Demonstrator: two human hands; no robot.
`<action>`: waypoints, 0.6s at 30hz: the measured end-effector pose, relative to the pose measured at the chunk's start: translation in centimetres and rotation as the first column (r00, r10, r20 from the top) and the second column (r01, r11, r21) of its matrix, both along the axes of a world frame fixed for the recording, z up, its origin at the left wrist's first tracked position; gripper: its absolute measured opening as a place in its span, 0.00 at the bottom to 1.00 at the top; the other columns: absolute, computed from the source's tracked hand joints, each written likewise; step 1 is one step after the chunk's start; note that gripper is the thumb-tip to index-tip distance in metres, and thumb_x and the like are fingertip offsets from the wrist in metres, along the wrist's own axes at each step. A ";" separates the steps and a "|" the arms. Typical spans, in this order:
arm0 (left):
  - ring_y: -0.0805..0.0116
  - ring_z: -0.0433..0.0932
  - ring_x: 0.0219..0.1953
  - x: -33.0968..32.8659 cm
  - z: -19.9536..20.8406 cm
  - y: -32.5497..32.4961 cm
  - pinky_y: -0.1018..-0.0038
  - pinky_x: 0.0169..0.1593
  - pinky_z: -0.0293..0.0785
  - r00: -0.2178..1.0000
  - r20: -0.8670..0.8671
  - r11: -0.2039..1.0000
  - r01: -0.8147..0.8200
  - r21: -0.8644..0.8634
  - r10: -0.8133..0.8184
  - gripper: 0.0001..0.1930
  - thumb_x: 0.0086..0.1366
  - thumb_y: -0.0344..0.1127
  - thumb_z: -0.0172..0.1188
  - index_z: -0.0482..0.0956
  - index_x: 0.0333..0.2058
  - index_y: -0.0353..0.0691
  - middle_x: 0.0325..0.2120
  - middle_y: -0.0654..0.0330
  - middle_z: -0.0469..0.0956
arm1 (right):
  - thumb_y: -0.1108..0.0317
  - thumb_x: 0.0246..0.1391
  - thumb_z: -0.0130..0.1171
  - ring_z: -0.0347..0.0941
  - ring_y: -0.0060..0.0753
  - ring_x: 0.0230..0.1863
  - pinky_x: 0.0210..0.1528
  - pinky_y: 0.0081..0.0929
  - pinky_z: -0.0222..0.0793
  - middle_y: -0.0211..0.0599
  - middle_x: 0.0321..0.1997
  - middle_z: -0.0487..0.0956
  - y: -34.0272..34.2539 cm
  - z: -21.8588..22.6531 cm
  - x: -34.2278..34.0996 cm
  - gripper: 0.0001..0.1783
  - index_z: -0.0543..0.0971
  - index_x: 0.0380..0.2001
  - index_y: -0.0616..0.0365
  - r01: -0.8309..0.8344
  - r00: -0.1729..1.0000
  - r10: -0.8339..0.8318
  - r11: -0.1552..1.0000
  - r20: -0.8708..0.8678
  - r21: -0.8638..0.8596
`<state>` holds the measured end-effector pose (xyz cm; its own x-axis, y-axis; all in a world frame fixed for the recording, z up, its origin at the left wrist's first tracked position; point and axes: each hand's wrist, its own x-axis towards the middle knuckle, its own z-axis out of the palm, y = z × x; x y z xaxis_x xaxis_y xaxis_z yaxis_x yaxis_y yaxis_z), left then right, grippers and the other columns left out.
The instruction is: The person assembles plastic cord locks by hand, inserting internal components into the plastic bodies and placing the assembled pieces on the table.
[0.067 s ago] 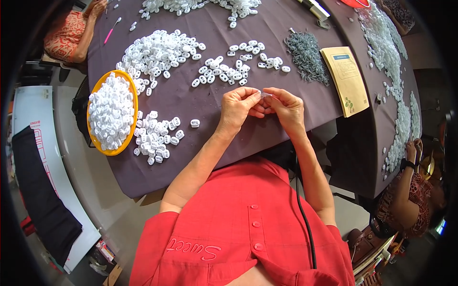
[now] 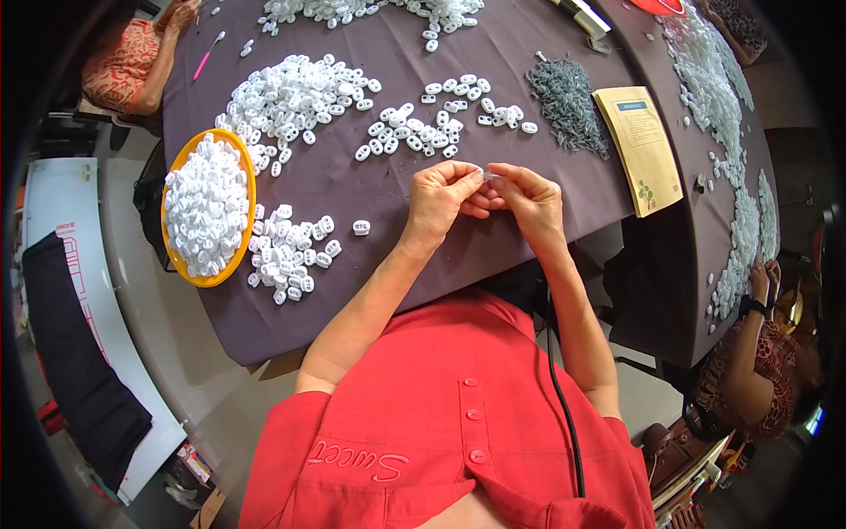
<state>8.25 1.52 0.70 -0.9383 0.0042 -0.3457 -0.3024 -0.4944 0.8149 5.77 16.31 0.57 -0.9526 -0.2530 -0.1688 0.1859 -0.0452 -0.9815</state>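
Over the table's near edge, my left hand [image 2: 434, 201] and my right hand [image 2: 534, 204] meet at their fingertips. Each pinches a small translucent piece [image 2: 489, 176], too little and too covered to name. Just beyond them lies a loose group of white two-holed plastic parts [image 2: 412, 132]. Left of my left hand, one such white part [image 2: 361, 227] sits by itself near a small heap of the same parts [image 2: 291, 251]. A pile of small grey translucent pieces [image 2: 568, 104] rests beyond my right hand.
An orange-rimmed bowl [image 2: 249, 207] heaped with white parts stands at the left edge. A larger white pile [image 2: 295, 97] lies behind it. To the right are a tan paper booklet [image 2: 652, 159] and another table with clear pieces [image 2: 718, 97]. Co-workers sit left [image 2: 123, 75] and right [image 2: 749, 370].
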 end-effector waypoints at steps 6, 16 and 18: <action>0.72 0.79 0.22 0.1 -0.3 0.1 0.79 0.24 0.78 1.000 -0.004 1.000 -0.003 -0.029 0.003 0.06 0.60 0.29 0.56 0.77 0.33 0.31 0.24 0.55 0.79 | 0.76 0.54 0.54 0.75 0.20 0.31 0.34 0.16 0.74 0.35 0.31 0.79 0.3 0.2 -0.1 0.09 0.77 0.38 0.66 -0.040 0.996 0.040 0.999 0.082 -0.002; 0.73 0.77 0.20 0.2 -0.2 0.1 0.79 0.23 0.77 1.000 0.013 0.999 -0.025 -0.041 0.025 0.05 0.59 0.28 0.58 0.77 0.32 0.31 0.23 0.57 0.78 | 0.77 0.46 0.57 0.75 0.25 0.26 0.28 0.20 0.68 0.37 0.27 0.78 -0.3 0.9 0.3 0.07 0.79 0.32 0.60 0.106 0.846 0.233 0.808 -0.480 0.580; 0.73 0.77 0.20 0.3 -0.1 0.1 0.80 0.22 0.77 1.000 0.016 0.999 -0.026 -0.032 0.027 0.05 0.58 0.28 0.58 0.77 0.32 0.32 0.22 0.58 0.78 | 0.77 0.46 0.57 0.75 0.28 0.25 0.28 0.21 0.68 0.39 0.27 0.77 0.0 0.9 0.1 0.07 0.79 0.31 0.59 0.246 0.716 0.351 0.682 -0.603 0.689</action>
